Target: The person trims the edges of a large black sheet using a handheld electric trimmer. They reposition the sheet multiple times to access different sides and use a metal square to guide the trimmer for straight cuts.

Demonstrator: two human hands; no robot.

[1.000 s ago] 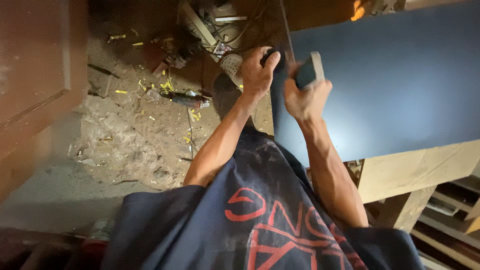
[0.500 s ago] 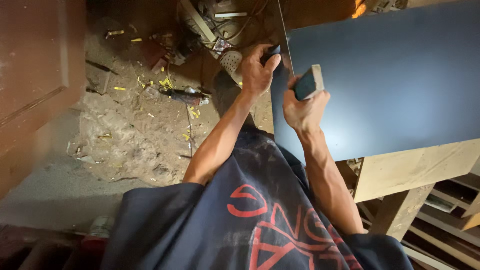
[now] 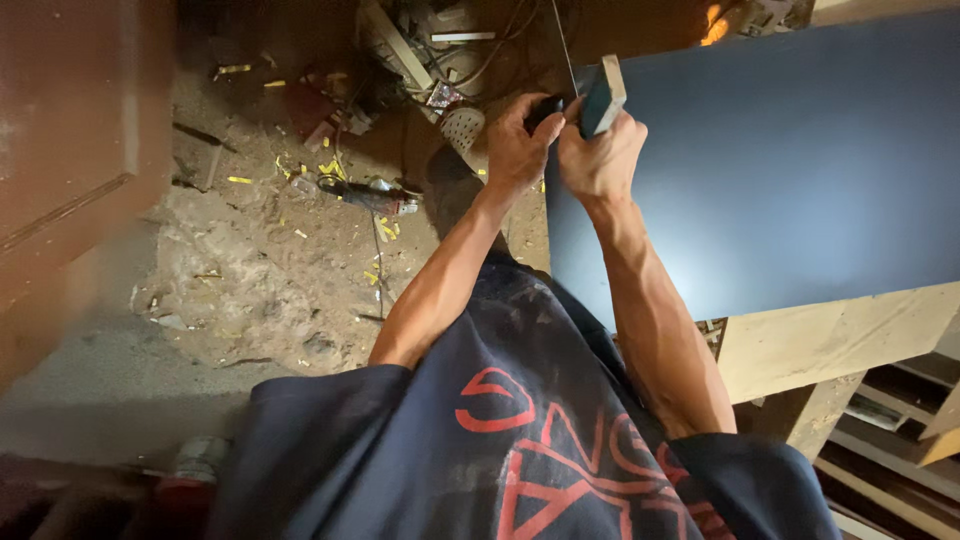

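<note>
A large dark blue panel (image 3: 790, 150) lies flat on a pale wooden frame (image 3: 830, 335) at the right. My left hand (image 3: 515, 140) grips the panel's left edge near its far corner, fingers wrapped over a dark strip there. My right hand (image 3: 600, 155) is closed around a small flat block (image 3: 603, 95), blue with a pale edge, held against the same edge right beside my left hand. Both forearms reach up from my dark blue shirt with red print.
The dirt floor (image 3: 270, 270) at the left is strewn with yellow chips, cables and a power tool (image 3: 365, 195). A perforated sandal (image 3: 462, 125) shows by my left hand. A reddish-brown board (image 3: 70, 130) stands at far left. Wooden slats (image 3: 890, 420) sit under the frame.
My right hand has slid the block up along the panel's edge toward the far corner, ending beside my left hand. My left hand has stayed on the edge.
</note>
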